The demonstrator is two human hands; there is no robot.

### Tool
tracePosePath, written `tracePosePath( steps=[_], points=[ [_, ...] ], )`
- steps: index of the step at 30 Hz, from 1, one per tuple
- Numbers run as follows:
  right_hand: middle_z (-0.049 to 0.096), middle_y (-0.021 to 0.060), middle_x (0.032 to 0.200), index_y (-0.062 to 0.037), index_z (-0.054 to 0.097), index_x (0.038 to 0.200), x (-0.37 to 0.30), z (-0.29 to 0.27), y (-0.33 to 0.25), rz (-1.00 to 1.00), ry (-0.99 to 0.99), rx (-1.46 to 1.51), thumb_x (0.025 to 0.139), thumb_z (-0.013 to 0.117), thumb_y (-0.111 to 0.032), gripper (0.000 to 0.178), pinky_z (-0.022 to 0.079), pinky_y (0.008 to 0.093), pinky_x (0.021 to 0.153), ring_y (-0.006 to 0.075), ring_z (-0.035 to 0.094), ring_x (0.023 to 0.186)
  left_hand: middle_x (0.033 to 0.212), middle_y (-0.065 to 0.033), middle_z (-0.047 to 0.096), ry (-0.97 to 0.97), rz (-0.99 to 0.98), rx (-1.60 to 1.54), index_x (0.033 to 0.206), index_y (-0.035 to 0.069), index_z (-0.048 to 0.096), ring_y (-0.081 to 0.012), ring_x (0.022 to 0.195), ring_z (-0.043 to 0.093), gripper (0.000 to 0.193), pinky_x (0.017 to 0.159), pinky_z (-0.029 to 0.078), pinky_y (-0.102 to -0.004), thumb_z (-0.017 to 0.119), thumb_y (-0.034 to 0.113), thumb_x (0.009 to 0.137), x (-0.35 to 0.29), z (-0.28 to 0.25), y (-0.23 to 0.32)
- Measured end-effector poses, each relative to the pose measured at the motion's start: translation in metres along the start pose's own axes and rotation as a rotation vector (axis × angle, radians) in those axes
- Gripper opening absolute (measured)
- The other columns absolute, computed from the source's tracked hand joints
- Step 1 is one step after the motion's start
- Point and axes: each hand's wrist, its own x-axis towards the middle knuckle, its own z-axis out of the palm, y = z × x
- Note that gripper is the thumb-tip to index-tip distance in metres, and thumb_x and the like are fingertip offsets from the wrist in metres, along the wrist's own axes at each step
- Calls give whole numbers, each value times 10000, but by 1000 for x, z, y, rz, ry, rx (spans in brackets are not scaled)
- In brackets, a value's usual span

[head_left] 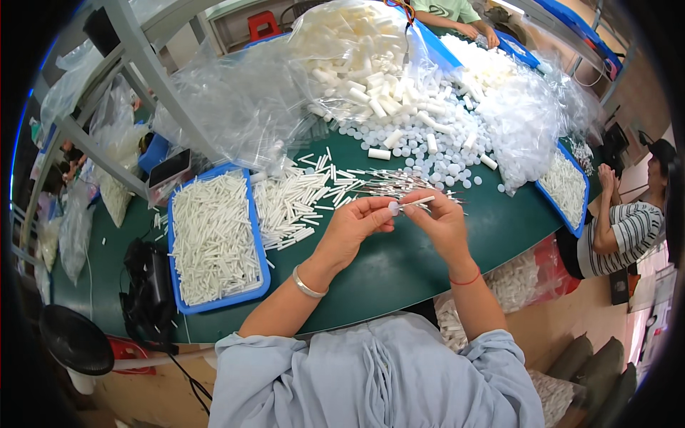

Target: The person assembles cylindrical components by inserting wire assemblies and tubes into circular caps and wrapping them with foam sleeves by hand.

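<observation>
Above the near edge of the green table, my left hand (357,222) pinches a small translucent white disc (393,207) between thumb and fingers. My right hand (441,227) grips a thin white stick (418,202), its tip meeting the disc; whether it goes into the disc I cannot tell. Just beyond my hands lies a heap of slender sticks (382,182) with reddish-brown and metallic parts. Many loose translucent discs (451,170) spread behind them. To the left, short white tubes (291,203) form a loose pile beside a blue tray (265,279) filled with similar tubes.
A large clear bag (349,50) spills thick white cylinders across the back. Grey metal posts (160,82) and a phone (170,168) stand left, near a black fan (75,340). Right are another tray (581,227) and a seated person (628,221); another person's hands (478,31) work opposite.
</observation>
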Motion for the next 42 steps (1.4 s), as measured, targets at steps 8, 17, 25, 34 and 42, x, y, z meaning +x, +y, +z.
tracePosePath(
  steps=[8,17,25,34,42],
  points=[
    [696,34,900,-17,707,953,1,9,12,74,-17,-8,844,694,-74,125,476,208,729,74,612,818,932,-64,670,84,-75,-46,1098,-17,636,-115,787,640,251,740,540,-238,671,124,894,2,-7,-6],
    [694,55,913,16,696,979,6,19,23,234,80,275,854,696,-72,153,482,200,723,83,621,800,886,-84,699,276,220,274,1012,-40,683,-112,742,649,187,706,521,-209,684,65,857,10,8,-9],
    [684,53,927,7,696,1002,37,-2,45,294,180,314,864,685,-85,167,482,206,719,86,619,802,906,-62,691,133,226,523,1063,-27,659,-92,773,632,224,699,516,-211,669,106,883,63,-1,-3],
    [648,168,1039,44,581,1000,52,-32,53,232,356,476,881,639,-52,163,544,322,856,246,664,963,927,-126,625,211,634,1453,965,46,673,-323,970,571,191,817,481,-407,681,94,780,162,-44,-19],
    [630,79,946,2,583,1013,49,-42,66,323,404,495,952,562,-147,163,541,297,781,165,642,855,912,-128,623,182,555,1404,1012,33,667,-279,755,621,207,690,500,-377,657,150,841,148,-52,-6]
  ],
)
